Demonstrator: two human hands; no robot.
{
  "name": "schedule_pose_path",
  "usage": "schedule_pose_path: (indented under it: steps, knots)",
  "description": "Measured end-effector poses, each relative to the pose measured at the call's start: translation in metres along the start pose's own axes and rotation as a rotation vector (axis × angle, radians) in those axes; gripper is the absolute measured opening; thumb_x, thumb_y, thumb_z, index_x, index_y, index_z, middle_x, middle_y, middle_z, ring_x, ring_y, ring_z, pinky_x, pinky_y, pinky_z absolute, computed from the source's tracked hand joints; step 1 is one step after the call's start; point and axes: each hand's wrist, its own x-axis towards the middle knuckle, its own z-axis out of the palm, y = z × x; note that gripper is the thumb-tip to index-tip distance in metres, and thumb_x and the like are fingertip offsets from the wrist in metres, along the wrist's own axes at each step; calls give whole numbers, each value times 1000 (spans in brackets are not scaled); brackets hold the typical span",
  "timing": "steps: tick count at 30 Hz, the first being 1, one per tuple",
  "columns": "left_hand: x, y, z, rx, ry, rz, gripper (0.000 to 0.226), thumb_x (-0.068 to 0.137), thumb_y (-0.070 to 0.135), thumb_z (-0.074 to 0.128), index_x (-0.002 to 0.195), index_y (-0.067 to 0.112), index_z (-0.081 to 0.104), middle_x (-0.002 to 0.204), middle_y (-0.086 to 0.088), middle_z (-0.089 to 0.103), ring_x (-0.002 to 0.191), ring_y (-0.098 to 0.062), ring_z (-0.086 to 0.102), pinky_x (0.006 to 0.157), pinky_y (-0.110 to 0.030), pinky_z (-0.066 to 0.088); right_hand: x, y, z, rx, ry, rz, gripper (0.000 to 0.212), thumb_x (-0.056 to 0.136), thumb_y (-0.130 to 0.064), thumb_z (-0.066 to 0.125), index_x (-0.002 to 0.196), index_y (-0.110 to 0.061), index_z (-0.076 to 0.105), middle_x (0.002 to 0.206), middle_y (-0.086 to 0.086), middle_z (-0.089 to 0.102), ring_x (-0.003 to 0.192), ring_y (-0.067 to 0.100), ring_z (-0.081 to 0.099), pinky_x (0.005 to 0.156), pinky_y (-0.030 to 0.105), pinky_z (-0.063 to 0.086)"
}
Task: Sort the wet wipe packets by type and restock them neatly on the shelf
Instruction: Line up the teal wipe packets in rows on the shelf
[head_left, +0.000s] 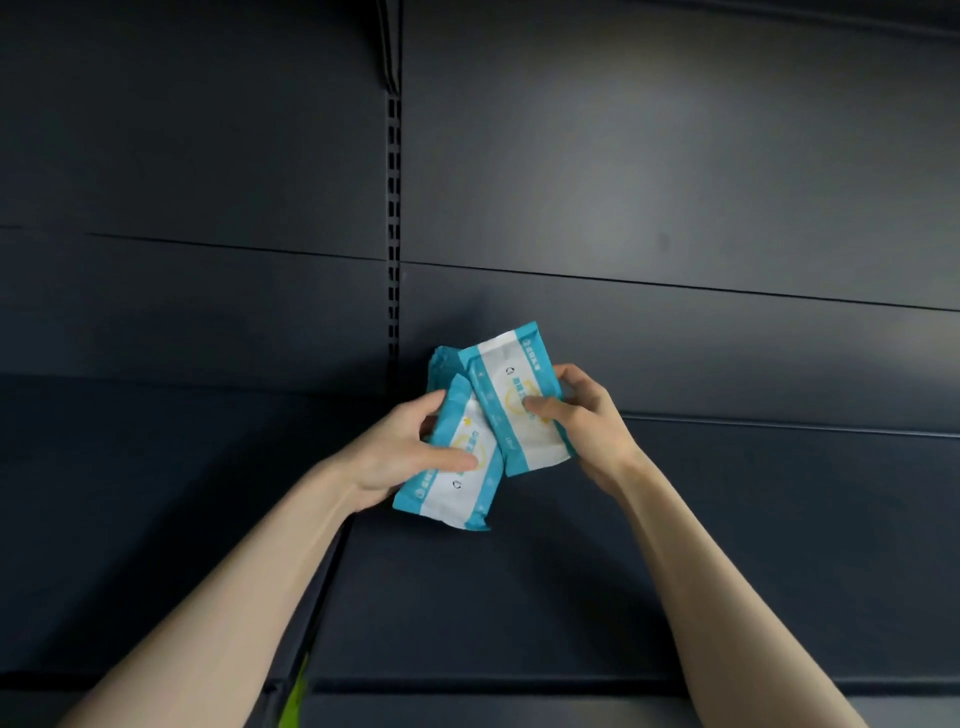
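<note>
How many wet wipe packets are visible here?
3 packets: one in the left hand, one in the right hand, one mostly hidden behind them. More may be hidden.

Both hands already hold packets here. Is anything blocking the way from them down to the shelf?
Nothing visible does. The left hand grips the lower packet and the right hand grips the upper packet. The two packets overlap over the shelf. The dark surface below them shows no other item. A third packet peeks out behind.
</note>
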Motion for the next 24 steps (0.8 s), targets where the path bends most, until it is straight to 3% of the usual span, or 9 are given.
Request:
schedule_pose_path:
  steps: [3,6,12,16,20,24]
  knots:
    - [1,-2,-4,-10,78,-38,49,73,-10,72,101,28,58,105,-5,68,93,-15,69,75,-29,58,0,1,-2,9,72,-10,16,89,0,60,93,-14,55,96,5,67,81,20,66,75,37,55]
    - [6,-8,-9,89,186,-63,42,73,-10,72,104,17,61,100,-8,70,87,-15,69,72,-28,59,0,3,-3,30,123,-2,15,90,1,57,96,-12,51,91,1,65,79,18,65,74,35,55]
    - [22,-19,-7,209,575,107,44,69,-4,79,103,14,57,93,2,64,84,-11,62,68,-23,51,2,5,-9,-226,148,-12,16,88,-4,58,98,-13,51,99,4,65,90,24,64,82,42,53]
    - [27,-26,-5,260,637,219,38,72,-8,75,99,12,57,92,-1,64,80,-11,64,63,-17,52,0,4,-13,-323,161,-47,16,87,-6,59,92,-20,53,97,1,67,90,24,66,79,42,55]
    - [29,-31,-4,357,634,268,37,80,-9,66,111,12,62,95,-1,64,77,1,59,61,-4,47,-2,1,-11,-308,153,-84,16,85,-2,59,87,-17,58,89,-1,68,83,21,68,74,38,56]
    - [30,-35,-4,555,643,260,45,80,2,72,120,18,62,88,-6,57,68,-5,49,59,-7,39,-5,-1,-9,-299,104,-105,20,85,1,61,88,-19,62,86,-3,68,81,18,68,71,31,58]
